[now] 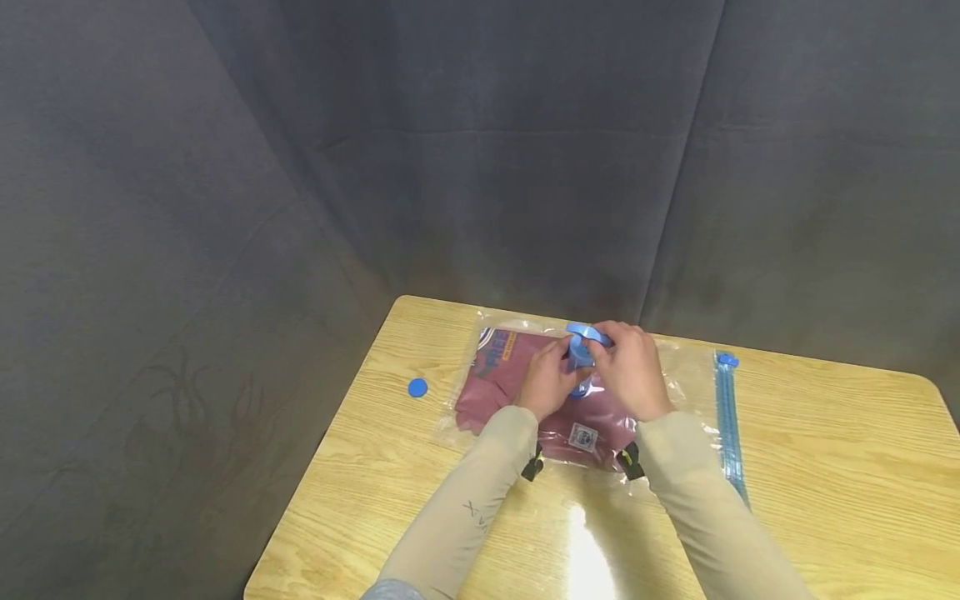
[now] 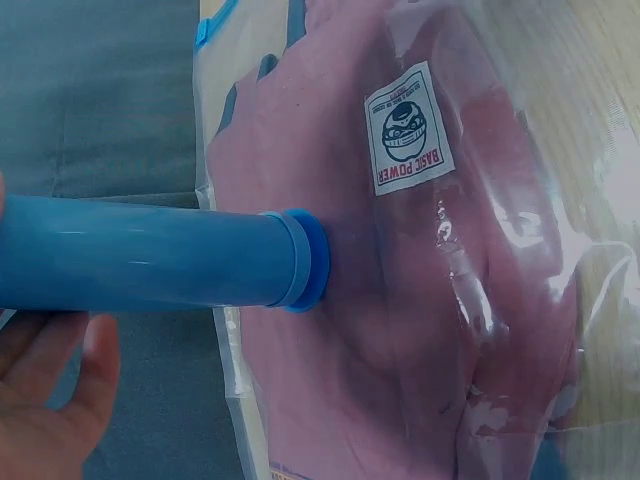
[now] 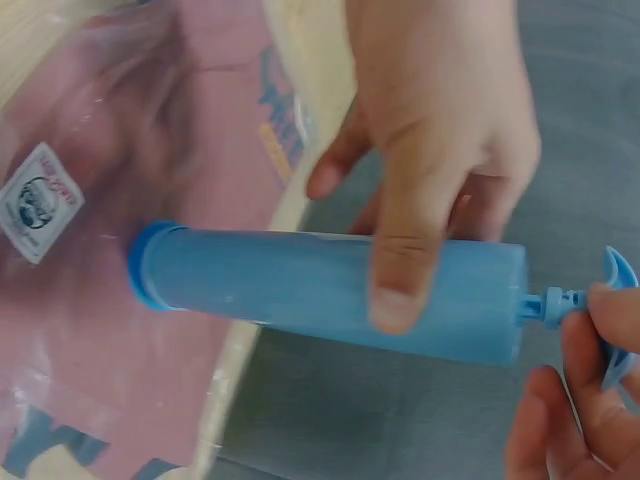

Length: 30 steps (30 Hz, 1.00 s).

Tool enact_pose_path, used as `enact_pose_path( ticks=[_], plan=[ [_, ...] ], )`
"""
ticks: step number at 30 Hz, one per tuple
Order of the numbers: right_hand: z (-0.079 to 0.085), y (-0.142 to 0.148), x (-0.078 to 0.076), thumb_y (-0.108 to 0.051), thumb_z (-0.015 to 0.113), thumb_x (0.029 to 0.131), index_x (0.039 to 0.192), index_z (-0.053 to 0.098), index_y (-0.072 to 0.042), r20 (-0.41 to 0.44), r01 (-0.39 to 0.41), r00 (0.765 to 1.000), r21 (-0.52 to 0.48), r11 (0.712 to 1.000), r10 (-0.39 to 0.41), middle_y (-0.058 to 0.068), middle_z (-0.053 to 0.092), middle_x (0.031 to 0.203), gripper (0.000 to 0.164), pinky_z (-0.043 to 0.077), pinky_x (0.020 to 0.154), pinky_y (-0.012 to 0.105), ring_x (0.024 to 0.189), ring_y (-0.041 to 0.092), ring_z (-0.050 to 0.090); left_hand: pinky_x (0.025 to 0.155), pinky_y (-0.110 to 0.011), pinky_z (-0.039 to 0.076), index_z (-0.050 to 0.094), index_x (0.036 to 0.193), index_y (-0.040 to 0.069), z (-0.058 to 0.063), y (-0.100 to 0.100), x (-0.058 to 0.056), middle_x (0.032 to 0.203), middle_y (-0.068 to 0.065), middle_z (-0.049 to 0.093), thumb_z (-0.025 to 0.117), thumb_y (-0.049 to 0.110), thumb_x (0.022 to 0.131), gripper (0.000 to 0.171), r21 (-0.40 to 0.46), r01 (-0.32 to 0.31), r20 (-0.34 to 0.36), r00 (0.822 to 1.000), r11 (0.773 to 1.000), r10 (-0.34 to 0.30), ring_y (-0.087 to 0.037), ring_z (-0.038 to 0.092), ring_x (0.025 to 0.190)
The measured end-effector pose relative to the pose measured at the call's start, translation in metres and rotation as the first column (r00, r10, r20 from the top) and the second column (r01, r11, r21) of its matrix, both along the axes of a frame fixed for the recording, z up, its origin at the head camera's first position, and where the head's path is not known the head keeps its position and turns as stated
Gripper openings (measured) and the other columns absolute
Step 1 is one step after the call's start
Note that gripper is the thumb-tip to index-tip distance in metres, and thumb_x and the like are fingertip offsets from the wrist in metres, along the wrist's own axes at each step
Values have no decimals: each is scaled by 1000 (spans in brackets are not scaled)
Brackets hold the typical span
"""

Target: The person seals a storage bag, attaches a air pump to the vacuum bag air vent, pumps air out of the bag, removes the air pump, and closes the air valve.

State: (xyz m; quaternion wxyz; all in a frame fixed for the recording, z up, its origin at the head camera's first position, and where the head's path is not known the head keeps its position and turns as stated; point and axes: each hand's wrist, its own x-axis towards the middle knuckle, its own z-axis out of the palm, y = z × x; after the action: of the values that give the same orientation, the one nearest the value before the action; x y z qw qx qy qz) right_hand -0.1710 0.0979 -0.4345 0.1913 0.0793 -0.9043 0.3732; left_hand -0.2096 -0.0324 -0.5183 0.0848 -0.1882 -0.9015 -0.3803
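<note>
A blue hand pump (image 3: 320,285) stands with its base on a clear plastic storage bag (image 1: 686,383). Folded inside the bag lies a dusty-pink garment (image 1: 487,396) with a printed label (image 2: 408,128). My left hand (image 1: 546,382) holds the pump's barrel near its upper end, the thumb on one side and fingers on the other. Above it, my right hand (image 1: 633,367) grips the pump's curved handle (image 1: 588,334). In the right wrist view a short length of rod shows between barrel and handle. What lies under the pump's base is hidden.
A round blue cap (image 1: 417,387) lies on the wooden table (image 1: 840,450) left of the bag. Along the bag's right edge runs a blue zip strip (image 1: 727,425) with a slider (image 1: 727,359) at its far end. Dark curtains (image 1: 480,167) hang behind the table.
</note>
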Motion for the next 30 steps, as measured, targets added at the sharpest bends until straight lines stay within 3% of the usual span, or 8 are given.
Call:
enact_pose_path(
  ticks=[10, 15, 26, 30],
  plan=[
    [-10, 3, -2, -7, 64, 88, 104, 69, 4, 16, 15, 1000, -1, 1000, -15, 21, 71, 90, 21, 50, 72, 46, 78, 34, 63, 99, -26, 50, 59, 129, 6, -2, 1, 1, 118, -7, 68, 74, 30, 85, 53, -9, -5, -21, 1000, 1000, 5, -21, 66, 110],
    [-10, 2, -2, -7, 64, 88, 104, 69, 4, 36, 19, 999, -1, 1000, -19, 21, 71, 91, 20, 50, 72, 45, 79, 33, 64, 101, -27, 49, 58, 130, 6, 1, 0, 3, 119, -7, 68, 73, 31, 85, 53, -7, -6, 9, 1000, 1000, 6, -21, 65, 112],
    [1, 5, 3, -10, 64, 88, 104, 70, 3, 75, 18, 997, 42, 999, -21, 20, 72, 93, 22, 48, 73, 45, 84, 33, 60, 102, -27, 48, 58, 129, 9, 3, 1, 5, 121, -7, 67, 72, 32, 86, 51, -28, -5, 5, 1000, 1000, 5, -21, 63, 114],
    [8, 4, 4, -9, 64, 88, 103, 71, 3, 21, 19, 1000, 30, 999, -19, 20, 72, 95, 20, 48, 75, 46, 87, 34, 62, 101, -27, 49, 58, 130, 9, 3, 1, 4, 120, -7, 68, 74, 30, 85, 52, -19, -1, -7, 1000, 1000, 1, -21, 64, 113]
  ],
)
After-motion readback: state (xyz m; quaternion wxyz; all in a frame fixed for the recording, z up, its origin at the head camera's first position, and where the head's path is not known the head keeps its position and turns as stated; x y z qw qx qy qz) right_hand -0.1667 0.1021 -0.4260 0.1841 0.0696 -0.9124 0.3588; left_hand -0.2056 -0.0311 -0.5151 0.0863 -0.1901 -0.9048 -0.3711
